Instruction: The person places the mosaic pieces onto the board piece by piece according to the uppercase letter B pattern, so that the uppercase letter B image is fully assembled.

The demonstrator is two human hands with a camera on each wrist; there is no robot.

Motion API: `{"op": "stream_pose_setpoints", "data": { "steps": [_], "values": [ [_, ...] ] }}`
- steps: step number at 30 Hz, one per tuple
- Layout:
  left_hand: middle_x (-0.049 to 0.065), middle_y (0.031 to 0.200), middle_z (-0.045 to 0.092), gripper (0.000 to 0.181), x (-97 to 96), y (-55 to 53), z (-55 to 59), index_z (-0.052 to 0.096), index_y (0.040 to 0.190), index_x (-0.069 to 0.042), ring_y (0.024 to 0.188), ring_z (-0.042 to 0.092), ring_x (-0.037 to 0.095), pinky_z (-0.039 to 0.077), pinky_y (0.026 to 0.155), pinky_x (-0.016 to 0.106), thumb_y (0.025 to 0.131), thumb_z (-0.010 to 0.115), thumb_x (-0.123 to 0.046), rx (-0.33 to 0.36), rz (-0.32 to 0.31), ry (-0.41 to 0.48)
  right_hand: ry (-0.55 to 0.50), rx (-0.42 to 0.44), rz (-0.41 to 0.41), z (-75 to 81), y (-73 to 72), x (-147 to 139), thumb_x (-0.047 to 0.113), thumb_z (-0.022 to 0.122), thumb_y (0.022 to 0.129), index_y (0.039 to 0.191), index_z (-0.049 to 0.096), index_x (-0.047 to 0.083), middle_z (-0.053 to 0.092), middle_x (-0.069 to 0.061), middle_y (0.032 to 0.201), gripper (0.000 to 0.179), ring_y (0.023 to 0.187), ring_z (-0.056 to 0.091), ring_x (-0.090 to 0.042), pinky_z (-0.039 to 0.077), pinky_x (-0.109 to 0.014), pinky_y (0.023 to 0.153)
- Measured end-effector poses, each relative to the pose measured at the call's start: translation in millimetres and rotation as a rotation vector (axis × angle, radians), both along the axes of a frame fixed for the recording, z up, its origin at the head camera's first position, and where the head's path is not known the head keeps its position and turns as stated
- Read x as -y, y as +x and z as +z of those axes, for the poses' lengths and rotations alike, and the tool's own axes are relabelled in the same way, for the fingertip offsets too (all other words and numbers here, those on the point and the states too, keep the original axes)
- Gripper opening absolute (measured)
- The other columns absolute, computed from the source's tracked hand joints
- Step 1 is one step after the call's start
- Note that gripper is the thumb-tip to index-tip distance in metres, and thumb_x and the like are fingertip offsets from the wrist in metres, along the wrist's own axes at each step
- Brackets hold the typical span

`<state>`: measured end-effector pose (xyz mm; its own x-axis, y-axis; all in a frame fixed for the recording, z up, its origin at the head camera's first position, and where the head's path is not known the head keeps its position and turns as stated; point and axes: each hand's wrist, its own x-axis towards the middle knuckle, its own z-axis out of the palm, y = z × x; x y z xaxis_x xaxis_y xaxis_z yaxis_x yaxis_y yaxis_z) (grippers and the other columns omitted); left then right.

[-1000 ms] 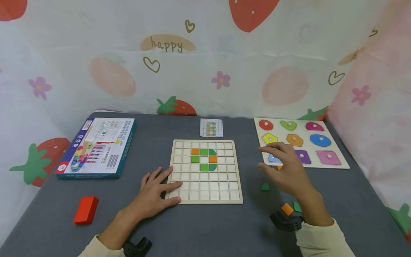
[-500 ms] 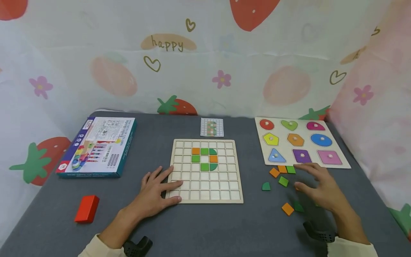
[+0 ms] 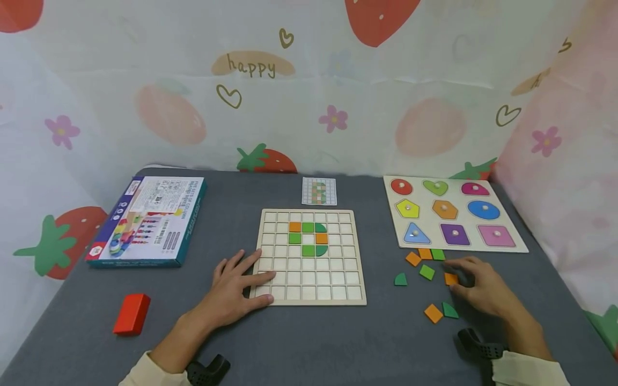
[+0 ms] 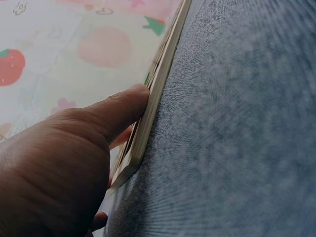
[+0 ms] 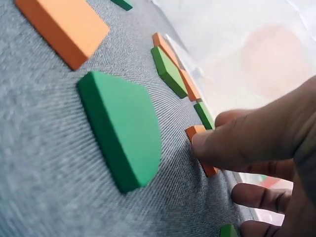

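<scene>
With fingers spread, my left hand (image 3: 236, 292) rests on the lower left corner of the wooden grid board (image 3: 359, 268); in the left wrist view the thumb (image 4: 123, 106) lies against the board's edge. Green and orange tiles form a small pattern in the board's upper middle. To the right, my right hand (image 3: 483, 287) has thumb and index finger at opposite sides of an orange square tile (image 3: 450, 279) lying on the table, pinching it. Close by lie a rounded green tile (image 5: 123, 131), another orange square tile (image 3: 433, 313) and a light green square tile (image 3: 427, 272).
A pattern card (image 3: 319, 191) lies behind the board. At the back right is a shape puzzle board (image 3: 420, 220), with several tiles along its front edge. A boxed set (image 3: 154, 225) and a red block (image 3: 132, 314) lie on the left.
My right hand has moved right and down from above the puzzle board to the loose tiles, and its fingers have closed on an orange tile. My left hand has stayed put.
</scene>
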<state>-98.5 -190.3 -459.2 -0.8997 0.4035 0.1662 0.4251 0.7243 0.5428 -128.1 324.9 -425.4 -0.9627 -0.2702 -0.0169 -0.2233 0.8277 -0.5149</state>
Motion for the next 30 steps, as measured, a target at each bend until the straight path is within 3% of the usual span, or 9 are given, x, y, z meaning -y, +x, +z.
{"op": "stream_pose_setpoints", "data": {
  "steps": [5,10,13,19,30],
  "values": [
    [0.013,0.152,0.033,0.051,-0.8,-0.6,-1.2,0.066,0.129,-0.021,0.138,0.018,0.046,0.007,0.103,0.068,0.084,0.072,-0.045,-0.002,0.000,-0.003,0.012,-0.056,0.002,-0.5,1.4,0,-0.001,0.074,0.081,0.108,0.070,-0.003,0.054,-0.022,0.112,0.027,0.104,0.047,-0.044,0.035,-0.066,0.090],
    [0.014,0.152,0.033,0.051,-0.7,-0.8,-1.7,0.066,0.129,-0.021,0.138,0.018,0.046,0.007,0.103,0.068,0.084,0.072,-0.045,-0.005,-0.003,0.002,-0.005,-0.106,-0.022,7.9,3.7,8,-0.002,0.073,0.082,0.111,0.068,-0.001,0.058,-0.017,0.108,0.029,0.098,0.052,-0.038,0.041,-0.061,0.085],
    [0.014,0.152,0.034,0.051,-0.3,-0.7,-2.0,0.066,0.129,-0.021,0.138,0.018,0.046,0.007,0.103,0.067,0.085,0.072,-0.045,-0.006,-0.003,0.005,-0.034,-0.179,-0.004,19.8,4.8,18,-0.002,0.075,0.081,0.111,0.068,0.000,0.060,-0.012,0.104,0.031,0.092,0.053,-0.032,0.045,-0.054,0.078],
    [0.014,0.152,0.034,0.051,-0.2,-1.1,-1.8,0.066,0.129,-0.022,0.138,0.018,0.046,0.007,0.103,0.068,0.085,0.072,-0.046,-0.006,-0.001,0.000,-0.075,-0.333,0.060,46.0,5.8,47,-0.002,0.078,0.078,0.112,0.068,0.002,0.062,-0.006,0.104,0.036,0.092,0.054,-0.025,0.046,-0.043,0.075],
    [0.015,0.151,0.034,0.050,-0.8,-0.2,0.3,0.067,0.128,-0.020,0.138,0.019,0.047,0.007,0.102,0.069,0.084,0.073,-0.042,-0.015,-0.003,0.008,-0.229,-0.374,0.172,72.0,-2.5,117,-0.002,0.077,0.081,0.109,0.070,0.003,0.061,-0.002,0.103,0.030,0.096,0.053,-0.020,0.048,-0.041,0.077]
  ]
}}
